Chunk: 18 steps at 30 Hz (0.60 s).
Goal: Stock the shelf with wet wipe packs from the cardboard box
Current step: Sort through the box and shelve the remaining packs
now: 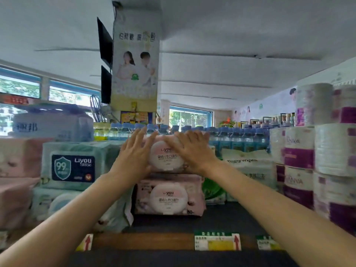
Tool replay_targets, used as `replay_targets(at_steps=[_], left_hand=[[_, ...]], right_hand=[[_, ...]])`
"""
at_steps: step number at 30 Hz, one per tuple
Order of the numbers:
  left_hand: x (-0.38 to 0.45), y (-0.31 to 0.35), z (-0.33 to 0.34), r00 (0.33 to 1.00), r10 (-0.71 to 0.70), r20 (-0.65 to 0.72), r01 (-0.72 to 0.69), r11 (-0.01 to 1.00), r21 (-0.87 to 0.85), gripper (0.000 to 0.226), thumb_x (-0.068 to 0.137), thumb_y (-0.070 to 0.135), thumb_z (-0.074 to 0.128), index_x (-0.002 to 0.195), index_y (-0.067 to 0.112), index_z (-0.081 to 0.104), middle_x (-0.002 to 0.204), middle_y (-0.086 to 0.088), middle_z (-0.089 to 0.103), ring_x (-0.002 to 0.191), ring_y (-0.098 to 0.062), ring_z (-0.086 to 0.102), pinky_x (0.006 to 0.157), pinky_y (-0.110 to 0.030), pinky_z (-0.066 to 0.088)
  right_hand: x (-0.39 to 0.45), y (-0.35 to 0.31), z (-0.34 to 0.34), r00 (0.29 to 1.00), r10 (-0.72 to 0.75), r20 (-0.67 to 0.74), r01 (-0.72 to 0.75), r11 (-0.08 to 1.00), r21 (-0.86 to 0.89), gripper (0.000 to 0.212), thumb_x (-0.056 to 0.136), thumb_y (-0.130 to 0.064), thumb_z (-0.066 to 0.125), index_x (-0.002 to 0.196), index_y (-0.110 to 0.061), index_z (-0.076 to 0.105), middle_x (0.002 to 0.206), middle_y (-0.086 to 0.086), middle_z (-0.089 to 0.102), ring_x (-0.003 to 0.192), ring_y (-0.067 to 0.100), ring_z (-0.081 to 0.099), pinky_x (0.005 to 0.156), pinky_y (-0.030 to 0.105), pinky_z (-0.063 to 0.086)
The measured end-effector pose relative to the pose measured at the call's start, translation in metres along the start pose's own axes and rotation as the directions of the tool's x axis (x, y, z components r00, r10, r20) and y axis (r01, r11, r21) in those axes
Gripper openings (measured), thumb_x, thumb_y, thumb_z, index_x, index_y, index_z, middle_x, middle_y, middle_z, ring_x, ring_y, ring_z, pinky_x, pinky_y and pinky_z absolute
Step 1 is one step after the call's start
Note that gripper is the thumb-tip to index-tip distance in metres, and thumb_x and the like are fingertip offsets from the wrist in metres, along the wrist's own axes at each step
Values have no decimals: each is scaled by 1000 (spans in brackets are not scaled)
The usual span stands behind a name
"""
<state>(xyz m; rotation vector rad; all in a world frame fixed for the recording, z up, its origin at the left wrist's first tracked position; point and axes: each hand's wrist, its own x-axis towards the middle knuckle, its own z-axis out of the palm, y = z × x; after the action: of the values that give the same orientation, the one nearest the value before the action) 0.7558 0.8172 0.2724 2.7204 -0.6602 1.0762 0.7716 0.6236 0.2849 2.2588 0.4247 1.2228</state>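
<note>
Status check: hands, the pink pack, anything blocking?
Left hand and right hand open, flat against top pink pack. It sits on lower pink pack. Green packs close on left; nothing blocking.

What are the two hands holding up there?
Nothing is gripped. Left hand and right hand press flat on the top pink wipes pack, at its front ends.

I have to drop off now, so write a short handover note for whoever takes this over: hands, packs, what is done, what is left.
Left hand: open, fingers straight, pressing the left end of the top pink pack.
Right hand: open, flat on its right end.
Packs: the top pink pack lies on the lower pink pack on the shelf, teal packs to the left.
Done: two pink packs stacked.
Left: square up the top pack and continue stocking. The cardboard box is out of view.
</note>
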Motion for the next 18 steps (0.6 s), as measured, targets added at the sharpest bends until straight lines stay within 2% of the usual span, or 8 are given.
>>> replay_targets(at_steps=[2,4,7,9,11,14,16,18], left_hand=[[4,1,12,994,52,93,-66,986,156,76,90,31,52,148,21,6,156,-7,4,146,-25,2,118,-39,1],[7,2,23,992,72,99,-91,975,205,66,91,24,48,146,20,12,151,-6,18,142,-25,15,116,-37,11],[9,1,26,997,66,50,-74,980,183,62,89,23,50,143,19,18,145,-6,25,136,-27,22,111,-36,23],[7,4,23,998,47,48,-54,986,158,60,88,22,52,140,18,22,140,-8,27,132,-28,24,107,-36,27],[2,9,21,999,39,34,-43,991,130,55,87,21,51,136,15,27,136,-9,28,128,-29,25,104,-37,29],[-17,29,21,995,93,-18,-93,996,-2,51,87,23,52,133,14,33,137,-10,28,130,-30,23,104,-38,28],[-34,55,23,978,210,-13,-210,974,-87,52,88,26,51,135,14,32,137,-10,30,128,-30,28,102,-37,29],[-52,91,27,931,364,30,-354,919,-171,50,89,28,48,134,14,34,132,-10,38,121,-31,41,96,-37,33]], right_hand=[[-3,-8,21,992,-46,120,38,997,73,110,62,-49,76,140,-26,2,131,11,41,111,31,44,93,44,37],[-8,-4,26,969,-93,227,63,989,132,107,74,-45,68,141,-33,-14,143,10,26,125,31,31,104,45,27],[-8,8,15,953,-146,265,100,979,177,108,73,-55,65,146,-34,-11,149,5,19,131,27,26,109,44,21],[-9,10,5,937,-125,325,50,972,231,106,73,-59,64,147,-35,-7,151,2,16,135,26,21,111,45,17],[-17,12,-6,932,-48,359,-37,973,226,100,75,-59,61,148,-33,-2,153,2,13,139,26,15,114,47,13],[-43,13,-35,931,145,336,-231,945,233,87,83,-45,60,149,-27,5,152,4,14,140,27,15,116,50,15],[-72,15,-58,901,282,328,-366,901,231,78,88,-34,57,149,-24,7,150,6,19,139,28,19,114,49,19],[-115,21,-84,845,398,357,-469,872,139,71,91,-27,52,148,-20,10,149,9,22,136,28,24,109,45,25]])
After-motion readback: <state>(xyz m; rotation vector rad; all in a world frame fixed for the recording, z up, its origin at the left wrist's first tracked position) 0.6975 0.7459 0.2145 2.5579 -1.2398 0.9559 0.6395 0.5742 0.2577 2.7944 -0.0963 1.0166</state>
